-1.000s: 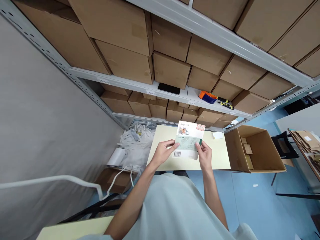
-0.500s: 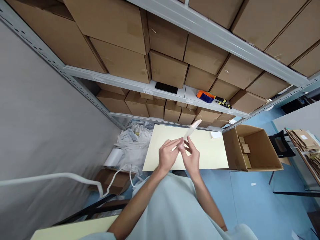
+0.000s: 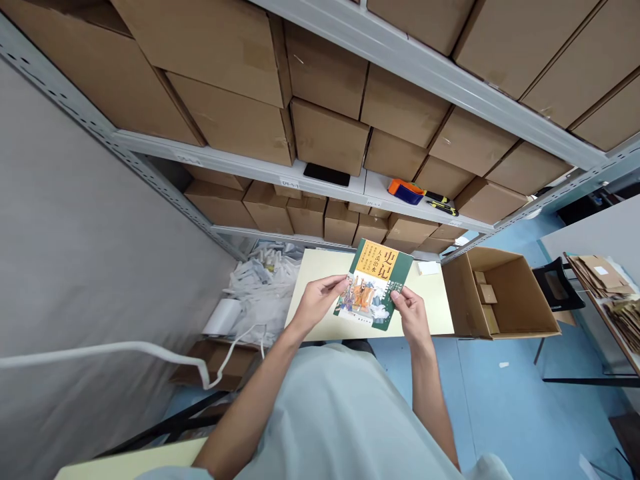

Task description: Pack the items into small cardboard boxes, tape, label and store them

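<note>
A thin book [image 3: 370,287] with a green, yellow and illustrated cover faces up toward me, slightly tilted, above the pale yellow table [image 3: 315,320]. My left hand [image 3: 320,300] pinches its left edge between thumb and fingers. On the right edge, my right hand [image 3: 411,312] grips it with the thumb on the cover and the other fingers behind. A small white slip of paper [image 3: 428,268] lies on the table just right of the book.
An open cardboard box [image 3: 520,300] with small boxes inside stands right of the table. White plastic wrapping [image 3: 265,287] is heaped to the left. Shelves of cartons [image 3: 330,133] rise ahead, carrying a black phone-like slab [image 3: 327,175] and an orange-blue tape dispenser [image 3: 406,191].
The book was edge-on between my close-together hands; now its cover faces me. My hands have moved apart, left hand to the left and right hand to the right.
</note>
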`<control>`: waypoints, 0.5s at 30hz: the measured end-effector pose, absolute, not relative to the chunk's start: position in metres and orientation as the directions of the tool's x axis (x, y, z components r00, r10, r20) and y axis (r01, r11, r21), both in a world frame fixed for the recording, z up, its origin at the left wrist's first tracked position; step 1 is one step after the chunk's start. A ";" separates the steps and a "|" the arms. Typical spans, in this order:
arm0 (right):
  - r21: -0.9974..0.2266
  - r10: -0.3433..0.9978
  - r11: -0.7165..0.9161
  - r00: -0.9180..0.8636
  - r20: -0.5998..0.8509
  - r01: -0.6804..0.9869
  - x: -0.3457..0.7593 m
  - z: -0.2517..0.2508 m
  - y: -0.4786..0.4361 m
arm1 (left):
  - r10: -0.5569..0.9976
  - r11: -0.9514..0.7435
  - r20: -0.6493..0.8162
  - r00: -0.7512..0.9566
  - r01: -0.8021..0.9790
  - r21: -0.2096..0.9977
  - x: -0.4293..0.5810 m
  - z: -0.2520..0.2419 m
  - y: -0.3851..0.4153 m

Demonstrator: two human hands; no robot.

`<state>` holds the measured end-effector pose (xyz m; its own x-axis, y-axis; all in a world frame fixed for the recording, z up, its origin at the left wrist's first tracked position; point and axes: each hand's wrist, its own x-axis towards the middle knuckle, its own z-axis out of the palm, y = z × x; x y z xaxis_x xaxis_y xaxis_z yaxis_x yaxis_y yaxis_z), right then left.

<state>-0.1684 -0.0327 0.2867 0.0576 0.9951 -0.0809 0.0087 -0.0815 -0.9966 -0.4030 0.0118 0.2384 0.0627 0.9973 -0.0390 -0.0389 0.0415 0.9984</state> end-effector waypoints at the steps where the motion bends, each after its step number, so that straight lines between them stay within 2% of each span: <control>1: -0.997 0.995 -0.080 0.064 -0.079 0.016 -0.168 0.285 -0.034 | 0.992 0.076 -0.067 0.105 -0.082 0.994 -0.404 0.237 0.013; 3: -0.997 0.994 -0.064 0.086 -0.061 0.036 -0.167 0.283 -0.034 | 0.989 0.091 -0.076 0.129 -0.108 0.990 -0.404 0.236 0.014; 6: -0.997 0.996 -0.026 0.090 -0.019 0.077 -0.164 0.282 -0.031 | 0.993 0.019 -0.012 0.116 -0.057 0.998 -0.405 0.240 0.013; 12: -0.965 0.988 0.155 -0.022 0.154 0.210 -0.156 0.288 -0.028 | 0.955 -0.295 0.292 0.060 0.049 0.954 -0.415 0.261 0.011; 15: -0.945 0.976 0.216 -0.043 0.212 0.245 -0.158 0.288 -0.026 | 0.933 -0.359 0.358 0.031 0.071 0.931 -0.419 0.264 0.010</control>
<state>-0.1577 -0.0260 0.2881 -0.0433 0.9763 0.2121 0.2447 0.2162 -0.9452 -0.4185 0.0101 0.2639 0.0312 0.9332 0.3580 0.0709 -0.3594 0.9305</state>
